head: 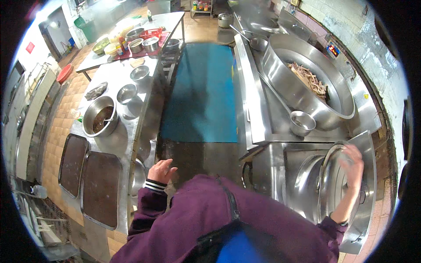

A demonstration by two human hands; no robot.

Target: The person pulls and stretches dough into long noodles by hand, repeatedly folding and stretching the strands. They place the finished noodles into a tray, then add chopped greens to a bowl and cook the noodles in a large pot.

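Observation:
My left hand (161,171) hangs in front of me beside the left steel table, its fingers apart and nothing in it. On the right, my right hand (353,162) is at the upper rim of a large round metal lid (332,194), which stands tilted in the steel sink unit. Blur hides whether its fingers grip the lid or only pass in front of it. Behind the lid lies another round steel vessel (307,187). Beyond, on the stove, a very large steel pot (296,88) holds meat or bones (309,80), and a long-handled ladle (302,123) rests beside it.
The left steel table (123,141) bears two brown trays (101,189), a steel pot of dark liquid (100,116) and steel bowls (126,93). A blue mat (204,95) covers the aisle floor. A farther table (98,59) carries bowls, bottles and a red basket (151,33).

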